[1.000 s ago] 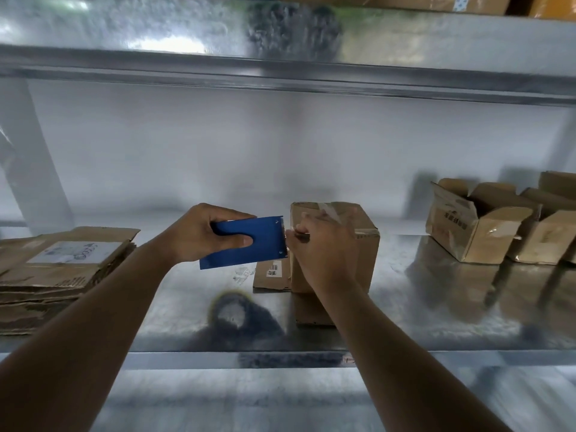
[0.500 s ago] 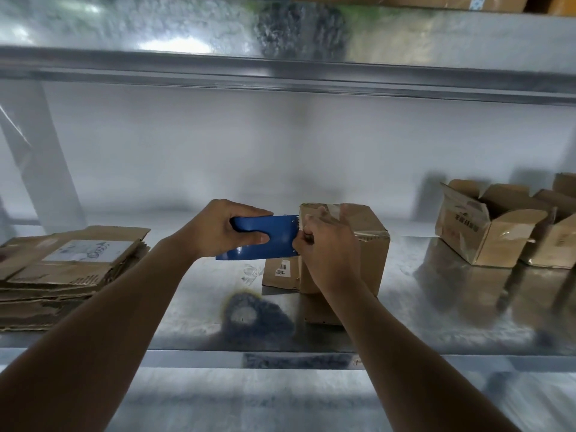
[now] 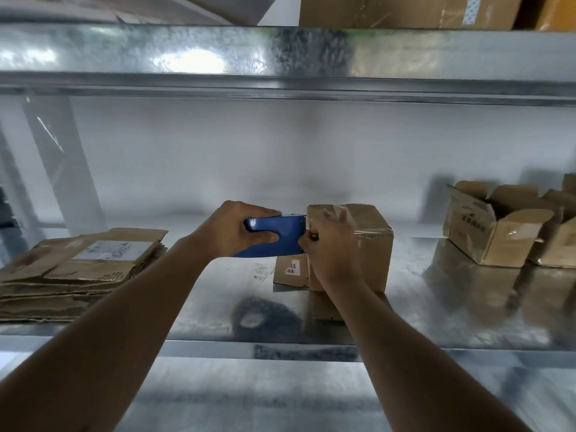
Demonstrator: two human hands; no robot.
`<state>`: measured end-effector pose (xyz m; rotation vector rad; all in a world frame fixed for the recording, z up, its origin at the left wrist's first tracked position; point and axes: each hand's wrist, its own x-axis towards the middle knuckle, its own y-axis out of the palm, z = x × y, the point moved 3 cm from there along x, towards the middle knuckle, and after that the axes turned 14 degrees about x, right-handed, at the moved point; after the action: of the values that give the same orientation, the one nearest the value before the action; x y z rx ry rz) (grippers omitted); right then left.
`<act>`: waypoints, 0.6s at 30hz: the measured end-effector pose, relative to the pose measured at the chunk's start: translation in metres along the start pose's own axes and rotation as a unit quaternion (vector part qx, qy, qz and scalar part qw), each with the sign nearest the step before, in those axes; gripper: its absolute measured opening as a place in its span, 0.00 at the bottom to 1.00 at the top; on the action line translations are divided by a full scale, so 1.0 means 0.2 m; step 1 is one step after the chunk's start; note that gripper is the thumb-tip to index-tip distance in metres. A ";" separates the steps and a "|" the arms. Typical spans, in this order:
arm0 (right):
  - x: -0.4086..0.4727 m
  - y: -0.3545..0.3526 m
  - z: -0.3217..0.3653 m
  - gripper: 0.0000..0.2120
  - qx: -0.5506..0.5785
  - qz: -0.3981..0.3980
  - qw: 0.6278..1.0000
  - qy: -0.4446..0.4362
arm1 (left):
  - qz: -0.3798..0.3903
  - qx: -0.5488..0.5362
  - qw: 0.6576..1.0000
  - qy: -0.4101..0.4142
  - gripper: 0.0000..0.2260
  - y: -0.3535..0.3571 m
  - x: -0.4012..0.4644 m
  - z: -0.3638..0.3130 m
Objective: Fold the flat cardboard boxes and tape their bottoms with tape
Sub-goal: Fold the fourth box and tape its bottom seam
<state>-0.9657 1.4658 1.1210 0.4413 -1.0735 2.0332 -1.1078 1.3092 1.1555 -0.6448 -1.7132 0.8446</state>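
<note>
Right hand [image 3: 332,254] hides the box's [image 3: 372,244] near-left face.

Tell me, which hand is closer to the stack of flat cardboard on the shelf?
Left. The left hand, gripping the blue tape dispenser, is nearer the flat cardboard stack; the right hand is farther, at the folded brown box.

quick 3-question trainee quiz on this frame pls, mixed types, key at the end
1. True or false: the left hand grips the blue tape dispenser.
2. Where does the stack of flat cardboard lie, seen from the camera? A) left of the box being taped B) right of it C) on top of it
3. Fill in: the folded boxes at the right stand with their flaps ____.

Key: 1 true; 2 A; 3 open
</note>
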 end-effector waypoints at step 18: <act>-0.03 0.00 0.02 0.10 -0.032 -0.003 0.999 0.002 | 0.039 -0.033 0.994 -0.099 0.16 0.06 0.03 0.02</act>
<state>-0.9615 1.4606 1.1196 0.4063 -1.1294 1.9883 -1.1136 1.3196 1.1481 -0.6962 -1.9118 0.9359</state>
